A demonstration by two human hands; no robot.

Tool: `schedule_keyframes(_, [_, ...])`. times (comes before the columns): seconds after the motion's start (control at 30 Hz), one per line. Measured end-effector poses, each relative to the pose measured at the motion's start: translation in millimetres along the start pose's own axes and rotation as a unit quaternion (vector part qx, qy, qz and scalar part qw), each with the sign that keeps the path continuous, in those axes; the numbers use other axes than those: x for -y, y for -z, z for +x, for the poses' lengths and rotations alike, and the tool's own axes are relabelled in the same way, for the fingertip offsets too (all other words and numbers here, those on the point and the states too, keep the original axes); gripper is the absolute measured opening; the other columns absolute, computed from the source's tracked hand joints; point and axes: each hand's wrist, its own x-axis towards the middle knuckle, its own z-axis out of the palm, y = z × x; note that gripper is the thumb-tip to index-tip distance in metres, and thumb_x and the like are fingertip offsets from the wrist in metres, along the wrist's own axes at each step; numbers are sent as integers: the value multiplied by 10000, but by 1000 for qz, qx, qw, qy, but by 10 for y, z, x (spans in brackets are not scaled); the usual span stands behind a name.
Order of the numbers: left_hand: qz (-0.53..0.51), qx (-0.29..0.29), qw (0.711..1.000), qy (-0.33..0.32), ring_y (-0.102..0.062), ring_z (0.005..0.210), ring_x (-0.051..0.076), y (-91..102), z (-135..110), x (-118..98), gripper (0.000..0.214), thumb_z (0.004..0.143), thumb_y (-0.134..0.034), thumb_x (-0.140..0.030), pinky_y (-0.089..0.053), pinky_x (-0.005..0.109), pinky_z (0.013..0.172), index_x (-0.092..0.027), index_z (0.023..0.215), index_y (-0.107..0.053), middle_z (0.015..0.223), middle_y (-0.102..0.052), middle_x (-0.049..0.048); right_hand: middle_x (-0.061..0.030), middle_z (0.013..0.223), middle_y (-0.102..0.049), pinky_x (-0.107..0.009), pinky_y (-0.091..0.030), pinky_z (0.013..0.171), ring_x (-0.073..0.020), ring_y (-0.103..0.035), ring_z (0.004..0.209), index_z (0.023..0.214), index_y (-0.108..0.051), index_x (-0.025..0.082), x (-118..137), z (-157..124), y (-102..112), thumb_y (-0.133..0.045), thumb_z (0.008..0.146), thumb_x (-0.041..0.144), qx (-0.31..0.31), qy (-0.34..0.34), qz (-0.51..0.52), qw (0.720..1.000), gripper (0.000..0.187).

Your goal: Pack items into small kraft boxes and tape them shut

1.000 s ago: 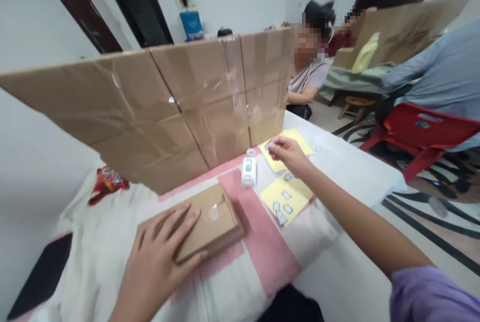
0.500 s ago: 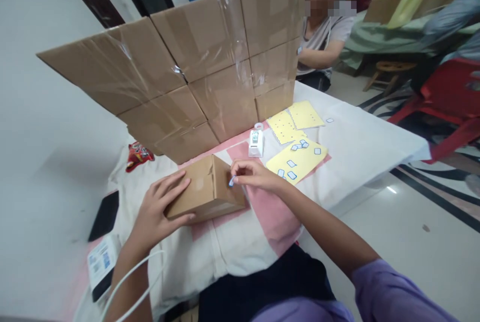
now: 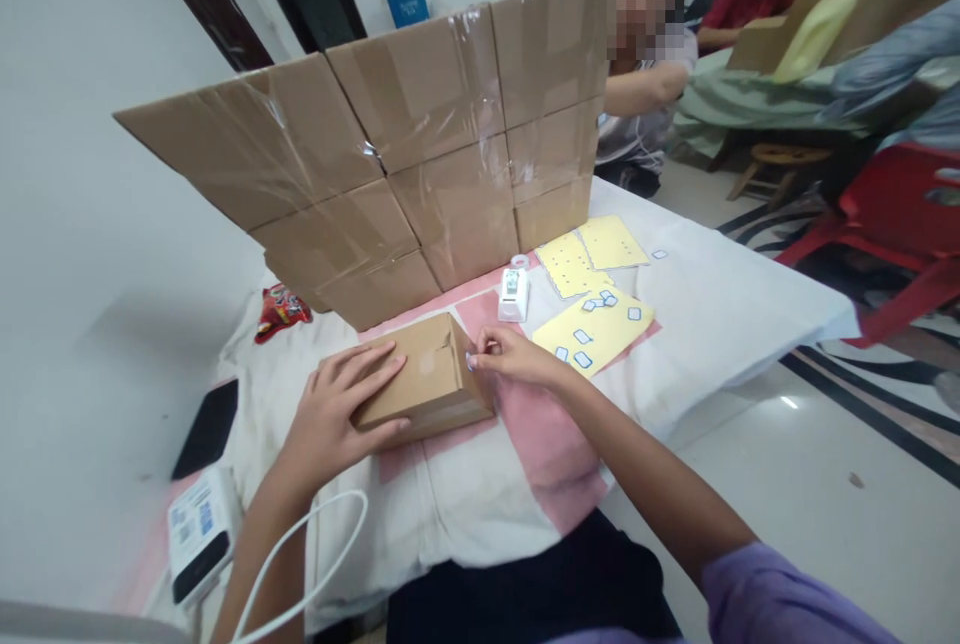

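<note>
A small brown cardboard box lies on the cloth in front of me. My left hand holds it at the left end, fingers spread over the top and the thumb against the near side. By the box's right end, my right hand pinches a small white sticker with a blue edge, close to the cardboard; whether the two touch I cannot tell. To the right lies a yellow sheet bearing several similar blue-edged stickers.
A taped cardboard screen stands behind the box. Nearby are a white device, a tape roll and dotted yellow sheets. A red snack packet, a dark phone and a white cable lie left. A person sits beyond.
The box and both hands appear slightly farther right in view as the camera shifts. The sticker in my right hand is now nearer the box's end. The person beyond has moved an arm.
</note>
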Motion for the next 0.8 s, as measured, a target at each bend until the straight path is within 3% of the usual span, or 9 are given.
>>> schedule_keyframes(0.13, [15, 7, 1000, 16, -441, 1346, 333, -4, 31, -120, 608, 896, -618, -588, -338, 513, 1055, -383, 1453, -487, 1509, -532, 15, 57, 662, -490, -258, -336, 610, -121, -450, 635, 711, -502, 196, -127, -40, 20, -796, 686, 348, -118, -30, -81, 989, 332])
schedule_keyframes(0.27, [16, 3, 999, 28, -446, 1349, 331, -3, 32, -149, 606, 883, -631, -596, -344, 503, 1065, -383, 1438, -515, 1513, -533, 1, -31, 823, -679, -311, -461, 730, -181, -607, 775, 834, -676, 188, -103, -215, -190, -642, 832, 292, -146, 15, -12, 989, 109])
schedule_keyframes(0.37, [18, 4, 999, 31, -451, 1350, 329, -8, 33, -137, 617, 875, -642, -590, -351, 500, 1073, -392, 1445, -508, 1519, -527, -4, -74, 1034, -735, -385, -510, 881, -236, -659, 969, 1014, -756, 228, -33, -428, -442, -618, 864, 282, -202, 31, 22, 979, 210])
schedule_keyframes(0.43, [21, 3, 999, 30, -454, 1348, 326, -13, 34, -130, 622, 874, -644, -591, -352, 498, 1074, -391, 1447, -506, 1519, -527, -4, -79, 1089, -738, -411, -527, 901, -257, -665, 1020, 1097, -758, 248, 2, -580, -575, -626, 866, 298, -212, 15, 62, 975, 270])
schedule_keyframes(0.5, [23, 1, 999, 27, -453, 1349, 325, -22, 33, -122, 626, 873, -641, -599, -348, 500, 1075, -386, 1446, -507, 1519, -527, -6, -76, 1020, -751, -407, -540, 862, -269, -676, 990, 1018, -777, 244, 18, -699, -615, -640, 854, 308, -202, -3, 89, 975, 223])
schedule_keyframes(0.57, [25, -2, 999, 23, -451, 1351, 325, -35, 28, -113, 627, 875, -635, -606, -346, 499, 1070, -390, 1448, -501, 1519, -526, -11, -61, 863, -742, -375, -535, 780, -257, -674, 883, 836, -776, 227, 25, -742, -516, -643, 832, 296, -192, -13, 71, 979, 149])
schedule_keyframes(0.63, [25, -6, 1000, 16, -456, 1348, 324, -52, 23, -101, 631, 877, -630, -607, -348, 493, 1064, -400, 1456, -488, 1516, -530, -14, -38, 741, -694, -327, -496, 675, -217, -632, 756, 751, -753, 209, 40, -676, -282, -633, 812, 284, -224, -18, 28, 974, 154])
schedule_keyframes(0.73, [24, -14, 1000, 10, -466, 1345, 320, -74, 22, -82, 633, 876, -633, -604, -346, 486, 1068, -404, 1458, -486, 1508, -540, -10, -7, 669, -604, -254, -382, 532, -140, -508, 602, 878, -754, 172, 92, -370, 199, -601, 813, 278, -310, -52, -11, 949, 197])
schedule_keyframes(0.8, [25, -19, 999, 10, -469, 1345, 318, -83, 24, -72, 625, 874, -636, -599, -346, 480, 1069, -400, 1450, -498, 1506, -541, -9, 17, 621, -530, -229, -284, 462, -96, -400, 508, 898, -717, 145, 129, -93, 487, -581, 826, 255, -325, -114, 2, 939, 189])
